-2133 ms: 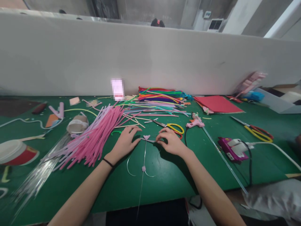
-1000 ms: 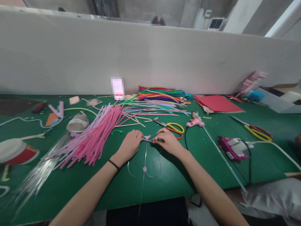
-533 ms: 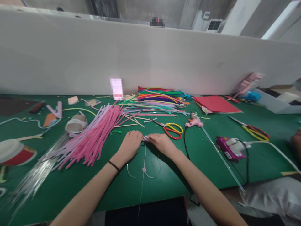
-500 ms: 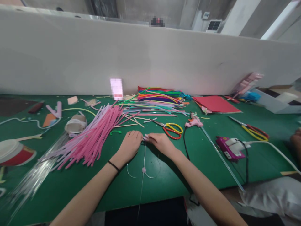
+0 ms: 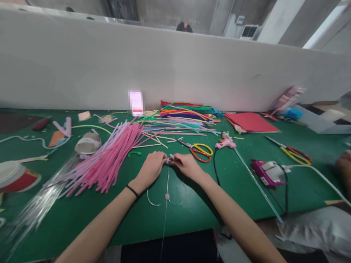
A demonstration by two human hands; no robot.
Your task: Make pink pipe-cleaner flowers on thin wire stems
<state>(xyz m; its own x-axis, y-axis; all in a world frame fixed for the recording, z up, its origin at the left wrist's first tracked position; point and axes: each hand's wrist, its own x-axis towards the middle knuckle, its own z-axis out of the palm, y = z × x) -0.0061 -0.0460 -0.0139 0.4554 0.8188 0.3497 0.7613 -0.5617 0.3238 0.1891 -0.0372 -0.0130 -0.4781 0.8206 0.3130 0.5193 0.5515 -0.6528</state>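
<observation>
My left hand [image 5: 153, 164] and my right hand [image 5: 189, 166] meet over the green table, fingers pinched on a short pale pink pipe cleaner [image 5: 171, 158]. One end of it curls up by the right fingertips. From beneath it a thin wire [image 5: 164, 223] runs toward me over the table edge. Lower on that wire sits a small pink fuzzy ball [image 5: 167, 196], with curved clear strands [image 5: 153, 201] at its sides. Left of my left hand lie a green curled piece [image 5: 135, 153] and a heap of pink and lilac pipe cleaners [image 5: 117, 157].
Scissors [image 5: 201, 151] and a pink glue gun [image 5: 226, 141] with its cord lie right of my hands. Farther right are a purple power strip [image 5: 265, 173] and more scissors [image 5: 296, 153]. Colored pipe cleaners [image 5: 186, 111] line the back. Another person's hand [image 5: 344, 164] shows at the right edge.
The right fingers have shifted slightly, and the pale pipe cleaner's end now stands up in a curl beside them. Both hands keep nearly the same place.
</observation>
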